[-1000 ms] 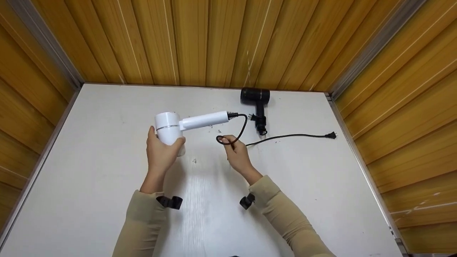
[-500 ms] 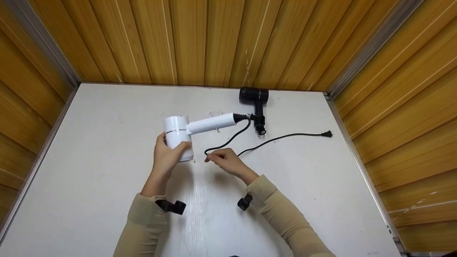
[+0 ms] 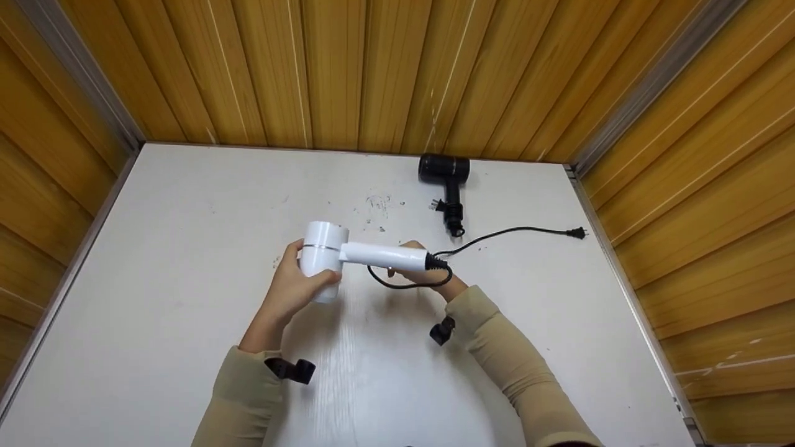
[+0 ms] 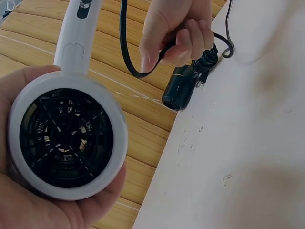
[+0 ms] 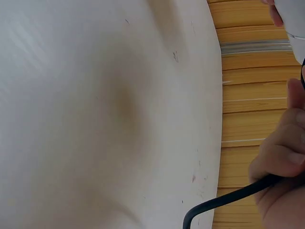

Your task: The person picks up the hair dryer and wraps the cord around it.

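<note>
My left hand (image 3: 292, 288) grips a white hair dryer (image 3: 323, 264) by its barrel, thumb on the near side. The dryer's handle (image 3: 382, 255) points right. In the left wrist view the round dark grille (image 4: 66, 138) faces the camera, with the fingers curled round the rim. My right hand (image 4: 178, 28) holds the dryer's black cord (image 4: 126, 47) between thumb and curled fingers. In the head view the handle covers part of this hand. The cord (image 5: 224, 200) runs out of the right hand's grip in the right wrist view.
A black hair dryer (image 3: 444, 167) lies at the back of the white table (image 3: 155, 279), its cord bundled round the handle. The white dryer's plug (image 3: 577, 233) lies at the right. Wood-patterned walls (image 3: 335, 74) enclose the back and sides.
The white hair dryer has come nearer and to the right, its handle turning from slightly upward to slightly downward. The right hand, with the cord, moved left and nearer, then back right behind the handle.
</note>
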Tool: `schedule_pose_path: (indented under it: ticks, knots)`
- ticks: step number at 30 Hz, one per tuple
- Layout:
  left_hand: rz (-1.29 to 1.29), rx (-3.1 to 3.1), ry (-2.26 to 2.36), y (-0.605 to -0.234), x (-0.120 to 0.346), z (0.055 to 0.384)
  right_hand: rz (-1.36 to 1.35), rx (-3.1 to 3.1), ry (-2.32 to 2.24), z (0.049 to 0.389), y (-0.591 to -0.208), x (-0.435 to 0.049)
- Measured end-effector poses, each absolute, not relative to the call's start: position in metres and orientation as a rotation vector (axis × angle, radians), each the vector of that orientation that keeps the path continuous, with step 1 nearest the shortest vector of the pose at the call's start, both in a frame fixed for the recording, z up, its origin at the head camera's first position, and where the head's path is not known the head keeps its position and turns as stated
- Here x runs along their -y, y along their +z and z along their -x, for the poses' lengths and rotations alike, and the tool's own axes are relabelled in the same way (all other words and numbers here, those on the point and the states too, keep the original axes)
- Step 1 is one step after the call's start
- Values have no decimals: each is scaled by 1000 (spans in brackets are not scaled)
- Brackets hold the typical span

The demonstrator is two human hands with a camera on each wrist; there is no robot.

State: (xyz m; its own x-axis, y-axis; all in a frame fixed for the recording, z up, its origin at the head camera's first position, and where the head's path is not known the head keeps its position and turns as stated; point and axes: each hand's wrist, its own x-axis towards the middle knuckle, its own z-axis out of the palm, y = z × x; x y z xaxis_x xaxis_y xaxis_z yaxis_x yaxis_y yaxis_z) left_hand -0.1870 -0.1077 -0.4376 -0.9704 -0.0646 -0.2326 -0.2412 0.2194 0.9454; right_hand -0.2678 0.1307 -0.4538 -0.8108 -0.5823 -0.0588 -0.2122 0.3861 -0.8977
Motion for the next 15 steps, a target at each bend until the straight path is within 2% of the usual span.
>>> schedule_pose_path:
  ticks: [3, 8, 15]
  knots:
    - [290, -2372, 1821, -441, 111, 184, 802, -2336, -1424, 271, -445, -135]
    - [295, -2444, 1738, -445, 116, 180, 564, -2384, -1353, 265, -416, -134]
    - [329, -2550, 1633, -450, 119, 178, 502, -2433, -1338, 263, -398, -140]
